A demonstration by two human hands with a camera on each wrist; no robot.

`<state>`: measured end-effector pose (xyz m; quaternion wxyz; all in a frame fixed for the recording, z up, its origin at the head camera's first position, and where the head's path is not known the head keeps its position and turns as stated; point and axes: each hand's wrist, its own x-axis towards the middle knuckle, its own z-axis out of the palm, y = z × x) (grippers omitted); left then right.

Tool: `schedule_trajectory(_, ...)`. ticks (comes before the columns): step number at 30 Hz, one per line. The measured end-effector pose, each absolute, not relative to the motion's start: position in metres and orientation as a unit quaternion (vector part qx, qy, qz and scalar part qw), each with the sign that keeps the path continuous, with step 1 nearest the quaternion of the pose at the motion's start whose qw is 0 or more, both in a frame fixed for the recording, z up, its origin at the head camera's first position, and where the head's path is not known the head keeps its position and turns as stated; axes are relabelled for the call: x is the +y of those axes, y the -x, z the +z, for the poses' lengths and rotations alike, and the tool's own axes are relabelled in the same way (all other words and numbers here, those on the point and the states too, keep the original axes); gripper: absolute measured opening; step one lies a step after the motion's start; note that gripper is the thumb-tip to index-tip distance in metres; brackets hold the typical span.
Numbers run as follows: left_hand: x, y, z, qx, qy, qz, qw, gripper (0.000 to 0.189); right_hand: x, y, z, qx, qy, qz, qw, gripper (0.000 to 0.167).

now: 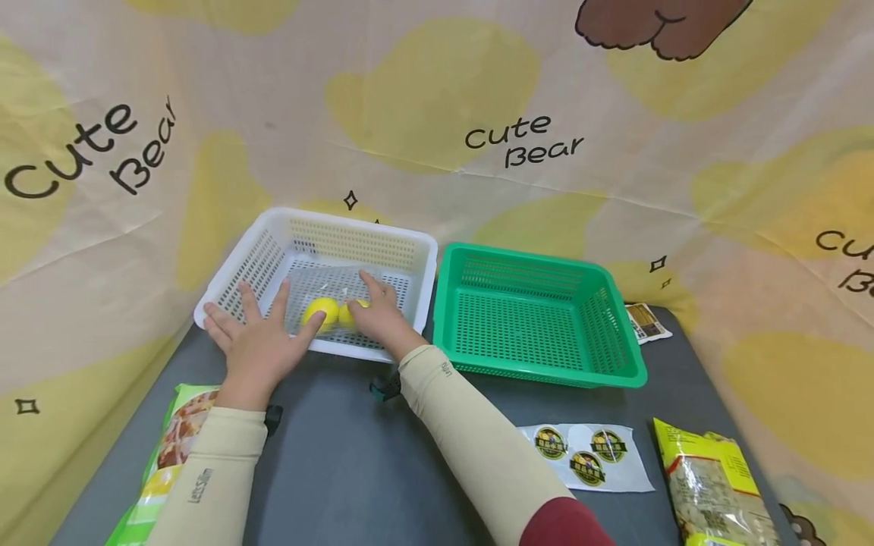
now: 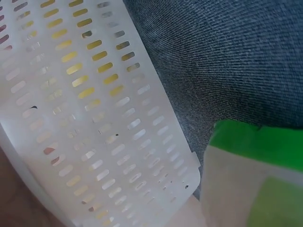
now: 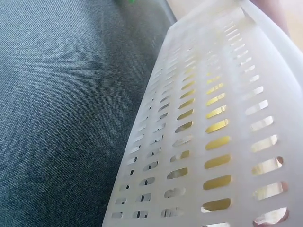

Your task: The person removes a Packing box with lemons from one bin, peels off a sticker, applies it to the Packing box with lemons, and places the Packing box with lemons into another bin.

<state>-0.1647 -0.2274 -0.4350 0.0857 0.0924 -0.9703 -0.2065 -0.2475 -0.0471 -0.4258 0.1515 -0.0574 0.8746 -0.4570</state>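
Observation:
Two yellow balls (image 1: 321,312) lie side by side in the front part of a white perforated basket (image 1: 423,262), with what looks like clear plastic film (image 1: 334,280) around or behind them. Above the basket's front left, my left hand (image 1: 262,345) is spread wide, its thumb close to the left ball. From the right, my right hand (image 1: 385,315) reaches over the front rim, its thumb at the right ball and its index finger pointing inward. Both wrist views show the basket's slotted wall (image 2: 109,113), yellow showing through; the fingers' contacts are hidden there.
A green basket (image 1: 532,371) stands right of the white one. A green food bag (image 1: 180,432) lies at left, a yellow bag (image 1: 724,485) at right. Between them is a sheet of round stickers (image 1: 580,455). A small packet (image 1: 647,322) lies behind the green basket's right side.

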Motion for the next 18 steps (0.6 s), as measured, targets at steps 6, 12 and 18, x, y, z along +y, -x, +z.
schedule_trajectory(6,-0.2289,0.1662,-0.4387,-0.97,-0.092,-0.207,0.085,0.101,-0.0473,0.247,-0.4255,0.878,0.067,-0.457,0.126,0.058)
schedule_trajectory(12,-0.2309,0.167,-0.4396,-0.97,-0.093,-0.206,0.084,0.102,-0.0488,0.2476,-0.4259,0.889,0.063,-0.442,0.105,0.055)
schedule_trajectory(18,-0.2303,0.1683,-0.4401,-0.97,-0.091,-0.208,0.082,0.102,-0.0463,0.2464,-0.4226,0.891,0.056,-0.443,0.08,0.054)
